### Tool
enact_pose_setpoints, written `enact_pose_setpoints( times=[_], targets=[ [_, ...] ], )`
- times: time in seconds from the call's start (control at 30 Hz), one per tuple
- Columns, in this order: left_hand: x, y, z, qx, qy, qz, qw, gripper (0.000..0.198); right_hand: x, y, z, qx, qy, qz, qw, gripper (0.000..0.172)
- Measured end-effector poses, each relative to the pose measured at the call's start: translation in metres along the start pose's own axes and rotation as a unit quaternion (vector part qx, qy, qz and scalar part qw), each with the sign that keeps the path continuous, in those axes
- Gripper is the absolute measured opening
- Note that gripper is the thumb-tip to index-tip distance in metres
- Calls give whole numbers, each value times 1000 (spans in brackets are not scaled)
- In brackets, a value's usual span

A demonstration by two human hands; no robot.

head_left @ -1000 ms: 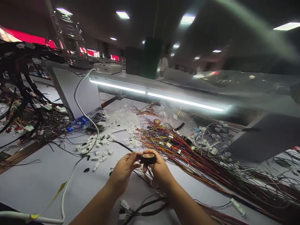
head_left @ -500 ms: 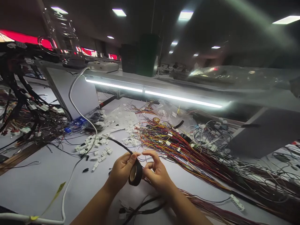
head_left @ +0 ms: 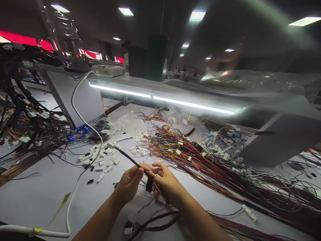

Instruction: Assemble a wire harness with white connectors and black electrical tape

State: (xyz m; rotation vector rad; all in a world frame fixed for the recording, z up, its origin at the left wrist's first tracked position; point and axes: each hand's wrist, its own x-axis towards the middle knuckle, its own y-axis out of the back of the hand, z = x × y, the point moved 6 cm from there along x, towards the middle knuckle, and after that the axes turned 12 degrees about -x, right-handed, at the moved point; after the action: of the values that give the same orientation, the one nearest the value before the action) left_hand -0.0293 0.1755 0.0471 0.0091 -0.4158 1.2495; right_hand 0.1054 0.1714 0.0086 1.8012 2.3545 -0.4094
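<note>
My left hand (head_left: 131, 182) pinches a black taped cable (head_left: 126, 154) that runs up and left to a white connector (head_left: 110, 145). My right hand (head_left: 167, 182) is closed on the same cable just to the right, its fingers close to my left fingertips. Black tape (head_left: 149, 184) hangs below the cable between the two hands; its roll is seen edge-on. Thin loose wires trail beneath my right hand. Part of the right fingers is hidden behind the tape and cable.
White connectors (head_left: 107, 167) lie left of the hands. A wire bundle (head_left: 190, 160) stretches to the right. A white cord (head_left: 72, 190) crosses the left side. Behind are a blue-labelled bottle (head_left: 84, 130) and a lit shelf (head_left: 135, 82).
My right hand has closed in on the cable beside my left hand. The tape roll has turned from showing its open ring to edge-on. The view has shifted slightly.
</note>
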Motion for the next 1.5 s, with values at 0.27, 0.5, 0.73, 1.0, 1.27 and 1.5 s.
enact_pose_setpoints(
  times=[0.27,0.5,0.73,1.0,1.27,1.5],
  targets=[
    [-2,4,-11,-15,78,92,993,30,-35,-3,-37,-229,317,27,920,34],
    [1,-5,-27,-220,133,140,956,29,-4,15,5,13,7,108,994,34],
    [-3,-13,-39,-114,222,81,965,33,-2,30,-5,-146,59,124,980,29],
    [-3,-6,-34,-48,198,74,976,35,-13,13,-62,-525,165,-26,835,19],
    [-2,-1,-46,-54,204,76,974,41,-13,-13,-73,-615,194,4,764,14],
    [-5,-2,-44,-101,275,126,948,44,-106,-78,-27,-524,397,-102,746,5]
  ],
)
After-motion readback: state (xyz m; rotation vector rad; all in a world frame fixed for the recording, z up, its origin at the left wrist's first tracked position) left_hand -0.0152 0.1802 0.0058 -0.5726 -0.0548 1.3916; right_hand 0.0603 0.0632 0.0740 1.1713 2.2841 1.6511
